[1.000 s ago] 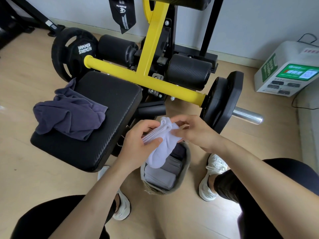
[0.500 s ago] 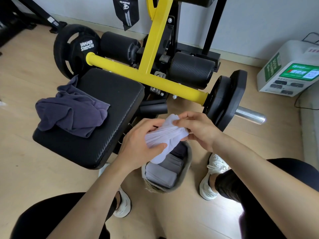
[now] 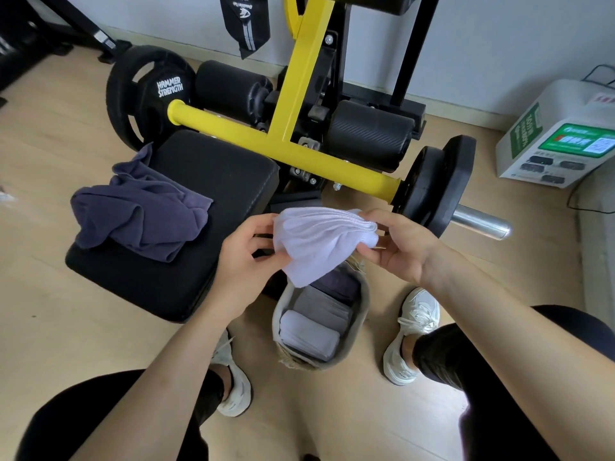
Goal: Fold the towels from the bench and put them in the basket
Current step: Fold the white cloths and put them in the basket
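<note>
Looking nearest first, I see the basket on the floor between my feet, with grey and white folded towels already stacked inside. Just above it, my left hand and right hand each pinch an end of the white towel, fingers closed on its bunched layers, a corner drooping toward the basket. I judge the fold is nearly finished; next I should square the edges and lower it into the gap. Farther left, the purple towel lies crumpled on the padded surface, not yet folded.
</note>
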Demonstrator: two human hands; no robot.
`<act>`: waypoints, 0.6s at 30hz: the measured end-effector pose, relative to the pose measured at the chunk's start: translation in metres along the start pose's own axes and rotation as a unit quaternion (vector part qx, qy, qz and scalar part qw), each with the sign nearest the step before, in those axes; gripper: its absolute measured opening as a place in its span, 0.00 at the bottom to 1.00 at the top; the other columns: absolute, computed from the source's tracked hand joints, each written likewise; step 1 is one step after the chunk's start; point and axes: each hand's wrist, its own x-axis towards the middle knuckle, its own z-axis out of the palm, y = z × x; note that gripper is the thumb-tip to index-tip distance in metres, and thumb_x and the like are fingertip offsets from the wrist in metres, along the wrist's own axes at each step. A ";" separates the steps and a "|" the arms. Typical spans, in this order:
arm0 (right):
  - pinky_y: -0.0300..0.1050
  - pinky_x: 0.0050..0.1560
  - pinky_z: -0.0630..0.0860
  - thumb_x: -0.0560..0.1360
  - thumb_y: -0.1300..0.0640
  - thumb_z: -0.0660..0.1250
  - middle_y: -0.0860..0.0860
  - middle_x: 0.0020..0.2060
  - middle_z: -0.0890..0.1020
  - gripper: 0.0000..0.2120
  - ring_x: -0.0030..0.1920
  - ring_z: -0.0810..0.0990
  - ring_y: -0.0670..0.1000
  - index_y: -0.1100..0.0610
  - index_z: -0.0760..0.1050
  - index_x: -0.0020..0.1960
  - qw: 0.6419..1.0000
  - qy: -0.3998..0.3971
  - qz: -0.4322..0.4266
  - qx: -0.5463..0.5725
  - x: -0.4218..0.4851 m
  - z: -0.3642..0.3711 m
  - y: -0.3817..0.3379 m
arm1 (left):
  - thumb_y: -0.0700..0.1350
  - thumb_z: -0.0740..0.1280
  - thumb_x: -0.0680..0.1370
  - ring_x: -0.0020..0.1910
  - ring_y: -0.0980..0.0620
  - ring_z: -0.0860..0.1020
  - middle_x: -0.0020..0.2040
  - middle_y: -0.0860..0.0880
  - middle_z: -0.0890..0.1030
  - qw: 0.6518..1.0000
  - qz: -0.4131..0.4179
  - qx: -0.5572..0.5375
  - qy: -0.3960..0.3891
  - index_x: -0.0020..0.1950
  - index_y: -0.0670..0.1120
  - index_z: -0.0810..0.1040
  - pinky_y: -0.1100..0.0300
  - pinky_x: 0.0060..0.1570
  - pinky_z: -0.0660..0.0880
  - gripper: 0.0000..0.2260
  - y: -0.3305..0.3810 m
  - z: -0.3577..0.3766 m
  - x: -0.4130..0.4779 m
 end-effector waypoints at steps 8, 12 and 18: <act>0.43 0.39 0.84 0.76 0.61 0.69 0.54 0.37 0.85 0.03 0.40 0.82 0.51 0.59 0.81 0.47 1.000 -0.025 -0.010 0.012 0.003 -0.001 0.000 | 0.30 0.67 0.77 0.56 0.48 0.84 0.54 0.47 0.87 0.999 0.005 -0.050 0.007 0.57 0.47 0.83 0.54 0.56 0.81 0.16 0.003 -0.005 0.001; 0.46 0.44 0.84 0.76 0.62 0.69 0.54 0.43 0.83 0.06 0.43 0.83 0.51 0.59 0.79 0.52 0.994 -0.073 -0.064 -0.047 0.003 -0.001 0.002 | 0.43 0.61 0.79 0.62 0.47 0.82 0.62 0.46 0.84 0.976 -0.103 -0.190 -0.021 0.46 0.43 0.82 0.51 0.58 0.78 0.11 0.005 -0.008 0.006; 0.45 0.38 0.83 0.76 0.66 0.68 0.50 0.39 0.83 0.07 0.39 0.83 0.50 0.57 0.77 0.52 0.973 -0.148 -0.137 -0.109 -0.004 0.003 0.006 | 0.54 0.74 0.76 0.45 0.53 0.80 0.45 0.52 0.83 0.989 -0.113 -0.064 -0.073 0.51 0.45 0.80 0.58 0.44 0.73 0.14 0.004 -0.004 0.003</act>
